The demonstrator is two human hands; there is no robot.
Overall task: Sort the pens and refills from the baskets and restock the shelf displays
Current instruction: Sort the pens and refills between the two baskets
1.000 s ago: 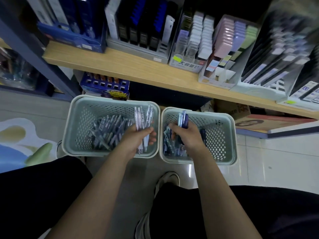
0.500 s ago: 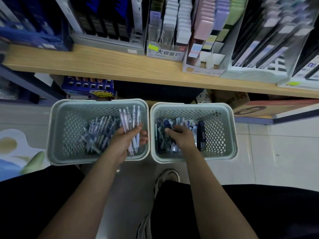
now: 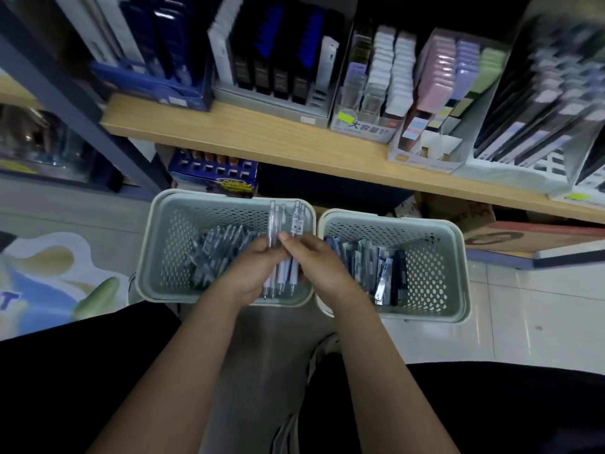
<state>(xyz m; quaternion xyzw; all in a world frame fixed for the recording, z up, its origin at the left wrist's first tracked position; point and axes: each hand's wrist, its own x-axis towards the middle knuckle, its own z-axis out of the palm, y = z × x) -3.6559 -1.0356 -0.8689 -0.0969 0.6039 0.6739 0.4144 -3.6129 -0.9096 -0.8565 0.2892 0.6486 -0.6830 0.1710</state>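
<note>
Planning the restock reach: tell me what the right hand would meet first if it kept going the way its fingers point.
The right hand points up-left and already touches the bundle of pens that the left hand holds. Beyond them probably comes the left basket's far wall; depth is unclear.

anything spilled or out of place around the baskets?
Nothing stands out. Both hands hold the bunch of pens over the left basket; the loose stock lies inside both baskets, and none shows on the floor.
</note>
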